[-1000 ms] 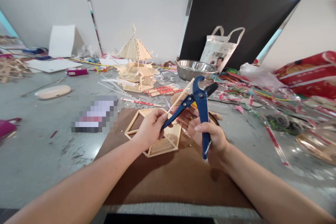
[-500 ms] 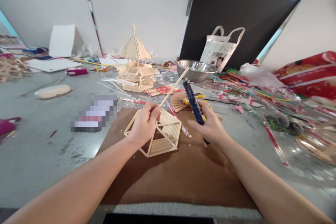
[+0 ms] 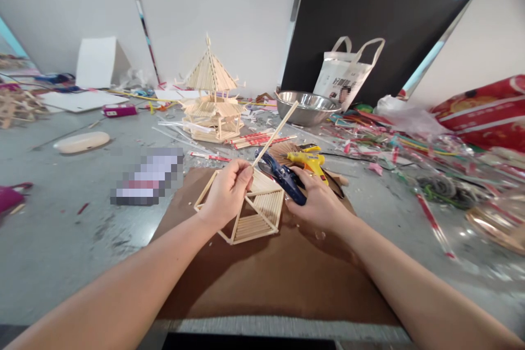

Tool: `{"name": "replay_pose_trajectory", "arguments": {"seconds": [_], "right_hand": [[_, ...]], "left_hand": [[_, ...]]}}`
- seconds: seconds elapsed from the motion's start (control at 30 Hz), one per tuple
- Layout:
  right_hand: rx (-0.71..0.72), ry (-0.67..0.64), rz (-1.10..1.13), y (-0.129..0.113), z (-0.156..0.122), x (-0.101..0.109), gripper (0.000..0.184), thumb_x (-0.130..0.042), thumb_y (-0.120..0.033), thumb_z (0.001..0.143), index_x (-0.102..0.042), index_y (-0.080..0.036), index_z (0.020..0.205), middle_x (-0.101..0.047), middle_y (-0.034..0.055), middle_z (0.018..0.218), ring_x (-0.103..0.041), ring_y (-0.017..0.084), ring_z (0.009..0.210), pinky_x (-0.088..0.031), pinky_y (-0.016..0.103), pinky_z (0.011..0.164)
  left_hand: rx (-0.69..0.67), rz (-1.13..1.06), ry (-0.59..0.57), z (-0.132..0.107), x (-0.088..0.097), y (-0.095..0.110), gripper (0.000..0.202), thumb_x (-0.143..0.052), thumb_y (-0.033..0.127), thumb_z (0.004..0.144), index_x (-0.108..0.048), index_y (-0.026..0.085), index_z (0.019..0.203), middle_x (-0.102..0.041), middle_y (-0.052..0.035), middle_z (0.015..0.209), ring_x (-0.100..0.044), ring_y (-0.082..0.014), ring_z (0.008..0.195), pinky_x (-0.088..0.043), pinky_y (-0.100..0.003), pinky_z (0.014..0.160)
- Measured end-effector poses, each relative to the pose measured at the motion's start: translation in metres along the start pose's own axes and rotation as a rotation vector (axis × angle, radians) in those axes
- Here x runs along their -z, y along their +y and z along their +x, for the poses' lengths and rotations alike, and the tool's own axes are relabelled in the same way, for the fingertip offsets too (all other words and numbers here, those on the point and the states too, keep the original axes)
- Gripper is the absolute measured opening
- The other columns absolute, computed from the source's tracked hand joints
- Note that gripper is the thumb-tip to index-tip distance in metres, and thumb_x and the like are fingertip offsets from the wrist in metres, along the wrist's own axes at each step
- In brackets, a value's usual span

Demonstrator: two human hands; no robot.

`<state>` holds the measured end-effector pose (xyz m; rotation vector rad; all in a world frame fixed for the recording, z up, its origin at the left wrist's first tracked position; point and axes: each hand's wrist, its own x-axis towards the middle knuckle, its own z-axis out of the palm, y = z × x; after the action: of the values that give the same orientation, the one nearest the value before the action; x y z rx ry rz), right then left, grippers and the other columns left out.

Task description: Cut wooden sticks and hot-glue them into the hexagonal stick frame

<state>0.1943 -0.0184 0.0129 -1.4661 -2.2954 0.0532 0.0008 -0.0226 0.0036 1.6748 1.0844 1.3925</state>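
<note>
My left hand (image 3: 229, 188) is closed, pinching the lower end of a thin wooden stick (image 3: 275, 134) that slants up to the right. Beneath that hand lies a flat polygonal frame of wooden sticks (image 3: 258, 221), with some of its triangular sections filled by parallel sticks. My right hand (image 3: 318, 197) grips dark blue cutting pliers (image 3: 287, 178), whose jaws are up against the stick just above my left fingertips. Whether the jaws touch the stick I cannot tell. Behind the right hand rests a yellow glue gun (image 3: 307, 159).
A brown mat (image 3: 262, 284) lies under the frame. Farther back stand a pagoda model of sticks (image 3: 211, 104) and a metal bowl (image 3: 305, 109). A phone with a blurred screen (image 3: 147, 178) lies to the left. Plastic wrappers (image 3: 435, 224) litter the right side.
The pliers have tipped from upright to slanting left, their jaws moving to the stick. My right hand has shifted slightly left, uncovering the glue gun. My left hand has barely moved.
</note>
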Motion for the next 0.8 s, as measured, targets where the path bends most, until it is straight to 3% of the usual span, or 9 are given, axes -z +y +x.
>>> {"name": "replay_pose_trajectory", "arguments": {"seconds": [0.27, 0.8], "right_hand": [[0.121, -0.016, -0.050, -0.005, -0.003, -0.001, 0.062, -0.050, -0.033, 0.063, -0.039, -0.012, 0.120, -0.055, 0.0120, 0.105, -0.050, 0.025, 0.097, -0.037, 0.036, 0.082], [0.104, -0.057, -0.088, -0.002, -0.004, -0.005, 0.056, -0.048, -0.033, 0.065, -0.042, -0.011, 0.116, -0.058, 0.0107, 0.103, -0.054, 0.024, 0.092, -0.039, 0.033, 0.079]], "left_hand": [[0.033, 0.041, -0.098, 0.003, -0.001, -0.009, 0.021, -0.040, 0.028, 0.081, -0.040, 0.016, 0.063, -0.037, 0.0053, 0.050, -0.033, -0.0052, 0.043, -0.026, -0.018, 0.042], [0.113, 0.112, -0.147, 0.004, 0.000, 0.001, 0.019, -0.040, 0.018, 0.076, -0.037, 0.017, 0.057, -0.037, 0.0066, 0.042, -0.033, -0.0053, 0.038, -0.026, -0.018, 0.041]]}}
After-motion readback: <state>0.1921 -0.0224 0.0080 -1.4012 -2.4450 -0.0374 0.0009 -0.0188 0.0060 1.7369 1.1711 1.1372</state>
